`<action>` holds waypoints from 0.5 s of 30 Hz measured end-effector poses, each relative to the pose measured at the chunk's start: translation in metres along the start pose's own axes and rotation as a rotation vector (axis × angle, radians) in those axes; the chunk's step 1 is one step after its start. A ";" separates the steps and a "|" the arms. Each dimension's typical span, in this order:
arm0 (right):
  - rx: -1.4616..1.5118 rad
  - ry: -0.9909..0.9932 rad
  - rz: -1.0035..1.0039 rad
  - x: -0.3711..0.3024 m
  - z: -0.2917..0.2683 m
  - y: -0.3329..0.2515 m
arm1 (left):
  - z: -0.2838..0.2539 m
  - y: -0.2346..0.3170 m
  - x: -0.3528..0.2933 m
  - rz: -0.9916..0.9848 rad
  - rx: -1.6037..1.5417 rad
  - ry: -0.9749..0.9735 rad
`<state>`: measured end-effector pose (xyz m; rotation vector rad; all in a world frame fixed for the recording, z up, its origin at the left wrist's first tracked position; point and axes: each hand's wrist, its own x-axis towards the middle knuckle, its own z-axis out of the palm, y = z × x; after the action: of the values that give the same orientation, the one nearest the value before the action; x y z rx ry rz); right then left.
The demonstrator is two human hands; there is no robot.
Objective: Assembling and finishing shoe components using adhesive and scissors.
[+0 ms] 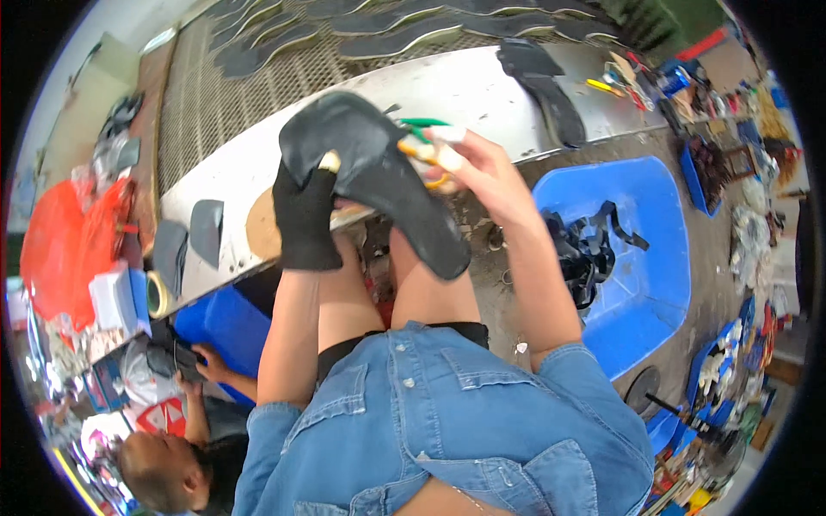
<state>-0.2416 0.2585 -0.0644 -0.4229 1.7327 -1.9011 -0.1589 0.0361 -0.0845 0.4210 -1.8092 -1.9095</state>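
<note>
My left hand (306, 211), in a black glove with a bare thumb tip, grips a black slipper (366, 150) with a broad front and a long narrow sole. The slipper is held tilted over the near edge of the metal table, its heel end towards my lap. At its right edge, my right hand (469, 168) is closed on a slim green tool (422, 123); blur hides the tool's working end. Yellow and white coverings wrap several right fingertips. Another black slipper (551, 95) rests on the table, beyond my right hand.
Rows of dark soles (400, 39) lie on a mesh belt (194, 112) beyond the metal table (456, 82). To my right, a blue tub (650, 258) contains black straps. Loose sole pieces (206, 232) and a red bag (73, 249) are at left. A co-worker (163, 469) sits lower left.
</note>
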 end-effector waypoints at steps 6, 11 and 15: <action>-0.370 0.020 -0.136 -0.047 0.003 0.003 | -0.003 -0.009 0.017 -0.037 -0.214 0.155; -0.707 0.296 -0.240 -0.046 0.034 0.006 | 0.000 0.000 0.010 -0.253 -0.310 0.131; -0.239 0.324 -0.379 -0.049 0.036 0.004 | -0.005 0.003 0.005 -0.294 -0.713 -0.010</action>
<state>-0.1807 0.2570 -0.0580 -0.5936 2.2367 -2.1201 -0.1597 0.0293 -0.0817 0.4297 -0.9901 -2.5844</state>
